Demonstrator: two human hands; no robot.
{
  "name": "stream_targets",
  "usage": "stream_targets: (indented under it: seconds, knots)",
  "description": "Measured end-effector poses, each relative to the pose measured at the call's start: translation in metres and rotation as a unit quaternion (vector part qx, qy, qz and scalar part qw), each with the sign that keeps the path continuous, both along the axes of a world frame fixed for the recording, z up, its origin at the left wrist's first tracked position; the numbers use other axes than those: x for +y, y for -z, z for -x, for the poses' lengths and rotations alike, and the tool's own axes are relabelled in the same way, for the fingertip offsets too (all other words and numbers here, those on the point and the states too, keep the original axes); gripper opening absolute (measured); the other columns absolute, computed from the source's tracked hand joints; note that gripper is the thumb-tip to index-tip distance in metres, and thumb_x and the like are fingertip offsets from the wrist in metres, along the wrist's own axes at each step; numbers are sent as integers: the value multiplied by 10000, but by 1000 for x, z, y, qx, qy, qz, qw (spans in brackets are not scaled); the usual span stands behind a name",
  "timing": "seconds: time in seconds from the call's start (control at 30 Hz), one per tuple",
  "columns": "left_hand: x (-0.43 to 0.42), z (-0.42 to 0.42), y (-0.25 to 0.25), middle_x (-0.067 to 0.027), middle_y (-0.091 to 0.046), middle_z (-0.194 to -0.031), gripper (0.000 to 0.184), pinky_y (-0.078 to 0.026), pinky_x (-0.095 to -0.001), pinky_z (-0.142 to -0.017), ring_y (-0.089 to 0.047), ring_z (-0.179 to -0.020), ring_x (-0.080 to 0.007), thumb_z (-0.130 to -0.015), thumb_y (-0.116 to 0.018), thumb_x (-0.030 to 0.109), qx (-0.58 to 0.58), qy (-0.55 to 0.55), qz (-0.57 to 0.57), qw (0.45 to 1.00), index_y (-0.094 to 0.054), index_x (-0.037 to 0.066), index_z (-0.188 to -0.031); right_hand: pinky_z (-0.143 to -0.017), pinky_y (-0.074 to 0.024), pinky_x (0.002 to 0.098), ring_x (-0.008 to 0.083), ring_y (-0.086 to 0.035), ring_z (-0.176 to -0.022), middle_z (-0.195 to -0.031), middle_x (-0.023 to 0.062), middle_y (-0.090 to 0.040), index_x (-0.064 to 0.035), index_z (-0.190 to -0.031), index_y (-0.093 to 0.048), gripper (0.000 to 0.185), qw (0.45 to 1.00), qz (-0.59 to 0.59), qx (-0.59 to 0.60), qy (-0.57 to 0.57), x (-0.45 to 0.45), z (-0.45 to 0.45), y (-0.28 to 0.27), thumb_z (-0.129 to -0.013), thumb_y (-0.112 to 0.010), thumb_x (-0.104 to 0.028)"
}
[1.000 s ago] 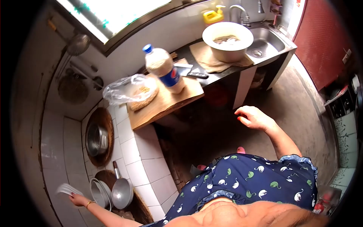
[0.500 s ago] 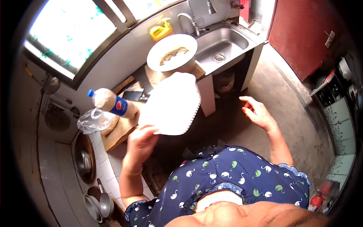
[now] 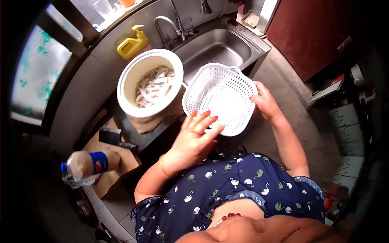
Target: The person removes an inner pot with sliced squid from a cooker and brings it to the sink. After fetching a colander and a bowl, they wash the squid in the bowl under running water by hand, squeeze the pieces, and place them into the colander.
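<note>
A white perforated basket (image 3: pixel 225 95) is tilted in front of the body, its open side up. My right hand (image 3: pixel 265 101) grips its right rim, fingers wrapped over the edge. My left hand (image 3: pixel 196 135) lies at the basket's near left side, fingers spread and fingertips over the rim. Left of the basket, a large cream bowl (image 3: pixel 127 83) stands on a cloth (image 3: pixel 145 123) on the counter. Pale strips of something (image 3: pixel 156 87) lie inside the bowl.
The steel sink (image 3: pixel 221 46) with its faucet is behind the basket. A yellow pump bottle (image 3: pixel 133 44) stands by the wall. A cleaver (image 3: pixel 110 137) and a plastic bottle of pale contents (image 3: pixel 87 164) are on the wooden board (image 3: pixel 107 182) at left.
The left hand has brought the white basket from the far left to the front of the sink. The right hand has taken hold of its rim. The view has shifted toward the sink.
</note>
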State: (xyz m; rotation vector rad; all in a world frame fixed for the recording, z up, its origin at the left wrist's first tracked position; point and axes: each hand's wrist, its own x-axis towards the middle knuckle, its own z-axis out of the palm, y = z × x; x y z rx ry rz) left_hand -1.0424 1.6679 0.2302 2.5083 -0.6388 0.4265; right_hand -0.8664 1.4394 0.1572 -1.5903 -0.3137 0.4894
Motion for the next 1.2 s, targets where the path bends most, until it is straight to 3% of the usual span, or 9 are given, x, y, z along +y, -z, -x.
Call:
stream_targets:
  seconds: [0.07, 0.2, 0.57, 0.67, 0.8, 0.97, 1.03, 1.1, 1.2]
  knots:
    - [49, -4, 3, -179, -506, -1186, 534, -366, -456, -960, -479, -1117, -351, -659, -694, 59, -4, -28, 101, 994, -545, 35, -1171, -425, -438, 257, 155, -557, -602, -865, 113, -581, 49, -1134, -443, 410, 998, 15, 32, 48, 22, -23, 7, -729, -460, -13]
    - [118, -21, 14, -185, -448, -1268, 395, -310, -375, -1023, -428, -1190, -282, -803, -515, -30, -150, -318, 295, 888, -498, -29, -1198, -432, -445, 270, 167, -559, -593, -853, 114, -579, 43, -1127, -443, 419, 996, 58, -6, 66, 43, -120, 24, -716, -473, -30]
    - [209, -18, 123, -184, -443, -1262, 523, -356, -315, -957, -432, -1159, -235, -821, -592, 92, 8, -660, 149, 737, -389, -69, -1276, -403, -478, 280, 181, -613, -589, -878, 126, -608, -13, -1141, -455, 412, 963, 265, 49, 4, 89, -244, 196, -730, -457, -21]
    - [206, -16, 127, -157, -539, -1142, 495, -398, -287, -907, -516, -1038, -200, -829, -574, 83, 27, -582, 473, 661, -396, -83, -1260, -443, -528, 299, 197, -645, -623, -821, 113, -638, -32, -1074, -548, 323, 952, 298, 62, -15, 97, -262, 222, -756, -499, -18]
    - [222, -6, 149, -124, -582, -1058, 400, -457, -266, -811, -564, -915, -166, -841, -522, 46, 28, -589, 513, 624, -435, -70, -1214, -512, -559, 344, 249, -672, -687, -821, 155, -666, -17, -998, -635, 250, 952, 286, 58, -93, 96, -259, 267, -780, -517, -56]
    - [223, -6, 150, -126, -574, -1094, 384, -473, -299, -830, -579, -942, -202, -855, -495, 46, 30, -577, 574, 581, -439, -37, -1225, -613, -559, 373, 296, -656, -818, -1002, 193, -615, -8, -1287, -404, 491, 924, 313, 162, -147, 96, -287, 314, -814, -495, -102]
    - [225, -2, 152, -130, -572, -1100, 387, -475, -301, -830, -581, -941, -206, -855, -497, 50, 30, -562, 572, 597, -438, -36, -1227, -690, -545, 374, 305, -640, -874, -1021, 200, -596, -8, -1327, -320, 551, 885, 428, -179, -51, 87, -271, 339, -815, -497, -107]
    - [226, -4, 151, -136, -568, -1100, 379, -485, -307, -827, -586, -937, -212, -852, -505, 56, 35, -562, 577, 591, -443, -35, -1215, -769, -511, 369, 304, -611, -921, -1045, 216, -569, -7, -1321, -334, 560, 832, 426, -356, -24, 95, -269, 299, -810, -524, -134]
    - [220, -11, 144, -127, -580, -1072, 347, -495, -310, -816, -592, -924, -211, -849, -519, 53, 51, -515, 623, 587, -467, -29, -1182, -696, -514, 336, 248, -598, -881, -1089, 189, -541, -14, -1311, -366, 538, 942, 224, -97, -231, 126, -262, 225, -825, -531, -173]
